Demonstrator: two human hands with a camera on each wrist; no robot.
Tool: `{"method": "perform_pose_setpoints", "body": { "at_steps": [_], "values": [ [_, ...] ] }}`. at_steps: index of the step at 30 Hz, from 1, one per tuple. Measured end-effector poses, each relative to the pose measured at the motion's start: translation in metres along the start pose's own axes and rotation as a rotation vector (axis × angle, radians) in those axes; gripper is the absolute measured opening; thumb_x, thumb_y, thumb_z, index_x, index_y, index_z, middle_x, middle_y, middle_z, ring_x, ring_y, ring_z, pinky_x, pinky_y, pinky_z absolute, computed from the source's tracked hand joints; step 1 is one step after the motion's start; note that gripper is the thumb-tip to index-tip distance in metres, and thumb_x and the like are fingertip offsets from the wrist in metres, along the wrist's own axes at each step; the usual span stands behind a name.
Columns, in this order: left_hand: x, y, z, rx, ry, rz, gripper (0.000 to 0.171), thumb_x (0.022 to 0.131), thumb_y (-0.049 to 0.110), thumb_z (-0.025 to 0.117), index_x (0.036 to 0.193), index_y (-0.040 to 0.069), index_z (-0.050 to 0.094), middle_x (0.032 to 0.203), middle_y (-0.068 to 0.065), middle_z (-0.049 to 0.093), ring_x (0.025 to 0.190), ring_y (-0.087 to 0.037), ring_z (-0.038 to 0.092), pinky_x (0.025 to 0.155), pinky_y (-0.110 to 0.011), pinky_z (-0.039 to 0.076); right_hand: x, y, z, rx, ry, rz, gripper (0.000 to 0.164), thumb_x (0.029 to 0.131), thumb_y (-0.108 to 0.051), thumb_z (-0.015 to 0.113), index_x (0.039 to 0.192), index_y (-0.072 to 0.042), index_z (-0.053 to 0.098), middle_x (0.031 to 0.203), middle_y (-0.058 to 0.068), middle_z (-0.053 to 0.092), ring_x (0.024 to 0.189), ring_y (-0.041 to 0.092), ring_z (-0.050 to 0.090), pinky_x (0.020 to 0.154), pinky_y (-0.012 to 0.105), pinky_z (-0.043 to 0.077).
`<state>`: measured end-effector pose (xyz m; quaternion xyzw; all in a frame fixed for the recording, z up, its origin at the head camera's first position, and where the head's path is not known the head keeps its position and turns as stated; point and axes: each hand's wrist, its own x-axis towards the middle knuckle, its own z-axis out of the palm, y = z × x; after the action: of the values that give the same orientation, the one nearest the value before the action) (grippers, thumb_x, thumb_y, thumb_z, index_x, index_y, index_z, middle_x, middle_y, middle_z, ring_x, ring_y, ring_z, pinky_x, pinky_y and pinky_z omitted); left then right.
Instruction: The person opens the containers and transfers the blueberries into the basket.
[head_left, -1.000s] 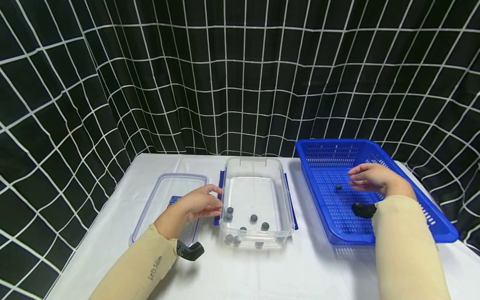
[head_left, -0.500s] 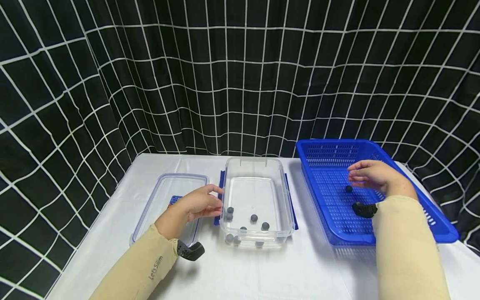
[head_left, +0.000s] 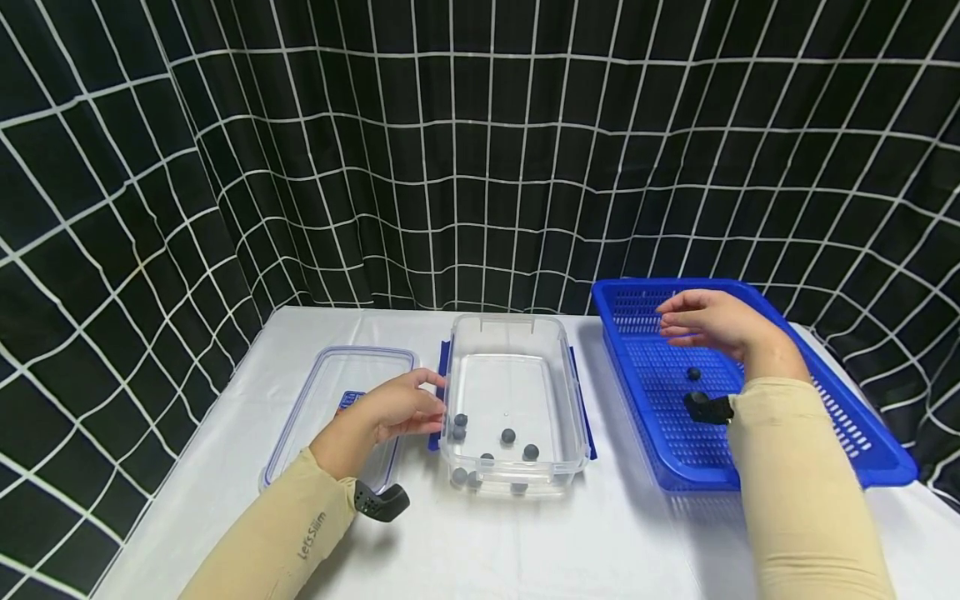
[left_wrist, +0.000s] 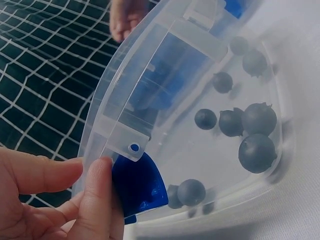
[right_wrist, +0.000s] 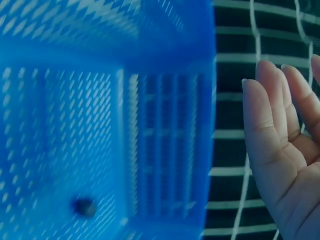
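Observation:
A clear plastic box (head_left: 491,387) with blue side latches stands mid-table, several blueberries (head_left: 507,436) gathered in its near half. My left hand (head_left: 393,407) touches its left side; in the left wrist view the fingertips lie against the hanging blue latch (left_wrist: 140,185), outside the wall. To the right, my right hand (head_left: 708,323) hovers over the blue perforated basket (head_left: 675,286). Its fingers (right_wrist: 260,112) are loosely extended in the right wrist view, and nothing shows between them. Below that hand, a single blueberry (head_left: 693,373) sits on the basket floor.
The box's clear lid (head_left: 318,400) with a blue rim lies flat at the left, partly under the left forearm. A white cloth (head_left: 540,542) covers the table. Behind it hangs a black curtain (head_left: 510,150) with a white grid.
The blueberry in the basket has rolled right, then slightly back. My right hand has moved up and left, away from it. My left hand stays on the box.

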<state>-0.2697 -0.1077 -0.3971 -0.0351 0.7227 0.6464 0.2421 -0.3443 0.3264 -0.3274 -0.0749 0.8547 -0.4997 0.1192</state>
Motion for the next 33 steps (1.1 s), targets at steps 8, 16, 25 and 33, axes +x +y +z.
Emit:
{"method": "perform_pose_setpoints", "body": {
  "at_steps": [8,16,25,33],
  "values": [
    [0.000,-0.001,0.001,0.004,-0.001,-0.009,0.043,0.083,-0.004,0.057,0.122,0.008,0.047,0.088,-0.014,0.055,0.068,-0.019,0.062,0.069,-0.029,0.057,0.011,-0.047,0.044,0.003,-0.097,-0.066,0.034,0.089,-0.016,0.059,0.117,0.003,0.050,0.114,0.024,0.052,0.100,0.031,0.057,0.087,0.043,0.051],
    [0.001,0.000,0.001,0.007,0.001,-0.007,0.042,0.082,-0.004,0.058,0.121,0.009,0.047,0.088,-0.015,0.056,0.068,-0.019,0.063,0.069,-0.029,0.057,0.024,-0.082,0.091,-0.054,-0.239,-0.104,0.028,0.088,-0.016,0.061,0.112,-0.002,0.055,0.105,0.017,0.058,0.096,0.029,0.060,0.082,0.037,0.054],
    [0.002,-0.001,0.001,0.016,0.004,-0.009,0.042,0.083,-0.003,0.057,0.122,0.009,0.047,0.090,-0.015,0.055,0.070,-0.020,0.063,0.071,-0.030,0.057,0.032,-0.103,0.138,-0.010,-0.348,-0.142,0.026,0.087,-0.009,0.060,0.112,-0.002,0.056,0.098,0.016,0.059,0.095,0.030,0.060,0.081,0.039,0.054],
    [0.001,0.000,0.002,0.003,-0.003,-0.005,0.041,0.084,-0.003,0.056,0.122,0.008,0.046,0.092,-0.016,0.058,0.071,-0.020,0.063,0.070,-0.029,0.057,0.043,-0.102,0.179,-0.017,-0.431,-0.119,0.021,0.085,-0.008,0.063,0.105,-0.003,0.060,0.096,0.014,0.062,0.091,0.028,0.062,0.081,0.037,0.055]
  ]
}}
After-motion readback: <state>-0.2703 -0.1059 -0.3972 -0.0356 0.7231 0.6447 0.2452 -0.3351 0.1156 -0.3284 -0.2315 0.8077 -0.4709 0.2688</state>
